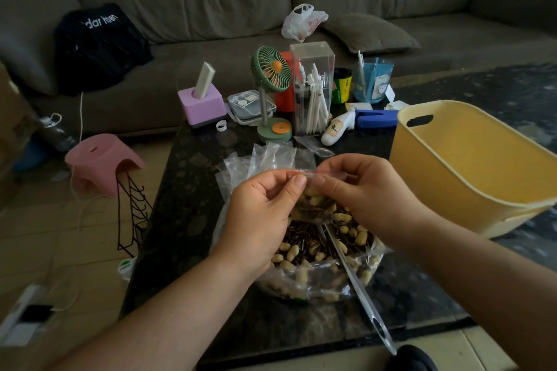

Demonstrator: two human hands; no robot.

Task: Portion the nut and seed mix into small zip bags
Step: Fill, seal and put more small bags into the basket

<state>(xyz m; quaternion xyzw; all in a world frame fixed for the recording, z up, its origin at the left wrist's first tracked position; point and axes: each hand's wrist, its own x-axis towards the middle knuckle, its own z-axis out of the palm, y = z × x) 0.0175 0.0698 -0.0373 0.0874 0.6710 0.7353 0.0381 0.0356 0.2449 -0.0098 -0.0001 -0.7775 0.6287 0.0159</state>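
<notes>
A small clear zip bag [316, 205] holding peanuts and striped seeds hangs between my hands above a large open plastic bag of the nut and seed mix [313, 253]. My left hand [262, 214] pinches the left end of the small bag's red-lined zip strip. My right hand [361, 190] pinches the strip further right. A clear plastic scoop [361, 295] lies in the mix with its handle pointing toward me. Several empty zip bags [265, 159] lie just beyond my hands.
A yellow tub [470, 172] stands at the right on the dark stone table [187, 190]. Behind are a green desk fan [271, 78], a clear box of pens [312, 90], a purple holder [202, 105] and a sofa [241, 0]. A pink stool [99, 163] is on the floor at left.
</notes>
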